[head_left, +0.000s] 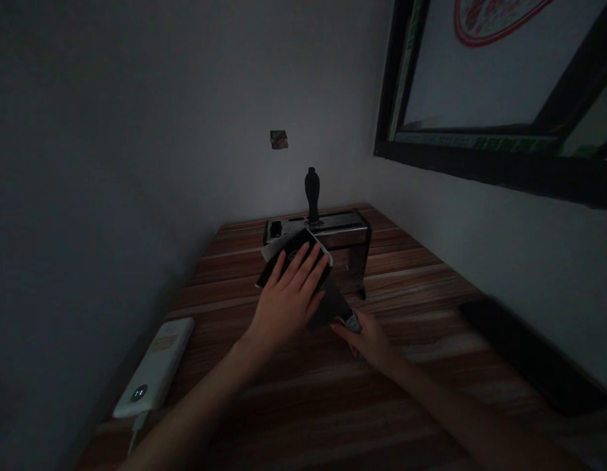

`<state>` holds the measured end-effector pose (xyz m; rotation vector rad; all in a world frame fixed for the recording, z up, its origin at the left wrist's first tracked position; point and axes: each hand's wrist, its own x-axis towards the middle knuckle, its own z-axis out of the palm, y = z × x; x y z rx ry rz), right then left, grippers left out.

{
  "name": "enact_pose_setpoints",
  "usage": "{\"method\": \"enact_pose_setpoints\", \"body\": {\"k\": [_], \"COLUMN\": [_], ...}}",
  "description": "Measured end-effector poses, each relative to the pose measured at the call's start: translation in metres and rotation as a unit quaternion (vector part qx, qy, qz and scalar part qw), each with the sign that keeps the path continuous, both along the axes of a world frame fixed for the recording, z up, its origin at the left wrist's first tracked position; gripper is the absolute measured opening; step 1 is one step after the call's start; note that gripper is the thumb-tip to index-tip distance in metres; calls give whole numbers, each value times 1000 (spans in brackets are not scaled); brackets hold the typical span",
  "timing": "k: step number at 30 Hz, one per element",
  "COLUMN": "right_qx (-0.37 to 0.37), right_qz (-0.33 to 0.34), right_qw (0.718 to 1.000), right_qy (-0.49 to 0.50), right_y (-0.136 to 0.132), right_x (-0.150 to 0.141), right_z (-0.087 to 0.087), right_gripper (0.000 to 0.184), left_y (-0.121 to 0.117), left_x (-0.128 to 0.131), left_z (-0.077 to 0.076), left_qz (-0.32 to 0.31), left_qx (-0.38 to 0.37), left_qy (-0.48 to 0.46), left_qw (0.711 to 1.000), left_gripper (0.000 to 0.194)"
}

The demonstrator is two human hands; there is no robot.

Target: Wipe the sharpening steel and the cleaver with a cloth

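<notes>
My right hand [372, 340] is closed around the handle of what looks like a cleaver [335, 302], whose wide grey blade points up and left. The far part of the blade is hidden under a flat black piece with pale edges [311, 239]; its material is too dark to tell. My left hand [288, 294] lies over this black piece, fingers stretched out and slightly apart, thumb by the blade. Just behind the hands stands a metal frame [345, 226] on legs, with an upright black handle [312, 193] on top.
The wood-grain table [225, 386] runs up to white walls [235, 131]. A white power bank [156, 366] with a cable lies at the left edge. A long black object [529, 353] rests along the right wall. A dark-framed panel [480, 163] hangs above it.
</notes>
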<state>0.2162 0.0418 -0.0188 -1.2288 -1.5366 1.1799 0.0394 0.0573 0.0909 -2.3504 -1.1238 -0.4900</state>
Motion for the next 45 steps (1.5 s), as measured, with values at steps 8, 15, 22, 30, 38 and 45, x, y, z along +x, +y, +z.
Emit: {"method": "enact_pose_setpoints", "body": {"k": [8,15,22,30,38,45], "right_qx": [39,120,130,103,15,12], "right_qz": [-21,-64,-62,-35,4,7], "right_qw": [999,990,989,994,1000,1000], "right_qy": [29,27,23,-3,11,-27], "right_y": [6,9,9,10,3,3], "right_x": [2,6,5,7,3,4], "right_z": [0,-8,-10,-4,2,-3], "right_gripper": [29,38,46,26,38,30], "left_y": [-17,-31,-29,-20,-5,1], "left_x": [24,30,30,24,7,-13], "left_z": [-38,-53,-52,-41,-10,17], "left_qz": [-51,-82,-90,-104,-61,-13], "left_qx": [-46,-64,-62,-57,-31,0], "left_qy": [71,100,98,77,34,-13], "left_qw": [995,989,989,990,997,1000], "left_gripper": [63,82,80,73,58,49]}}
